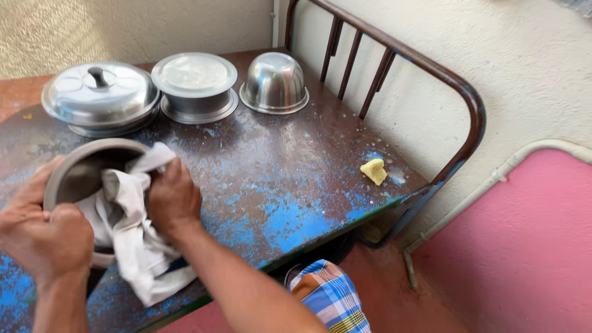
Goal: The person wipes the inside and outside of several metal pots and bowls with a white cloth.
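My left hand (43, 234) grips the near rim of a grey metal pot (80, 166) that is tilted toward me at the left front of the table. My right hand (174, 198) presses a white cloth (139, 246) against the pot's rim and inner wall. The cloth hangs down over the table edge below the pot. Part of the pot's inside is hidden by the cloth.
On the worn blue and brown metal table (277, 185) stand a lidded steel pan (98, 95), a lidded steel pot (195, 86) and an upturned steel bowl (275, 81) at the back. A yellow scrap (374, 171) lies near the right edge. A rusty rail (431, 80) borders the right side.
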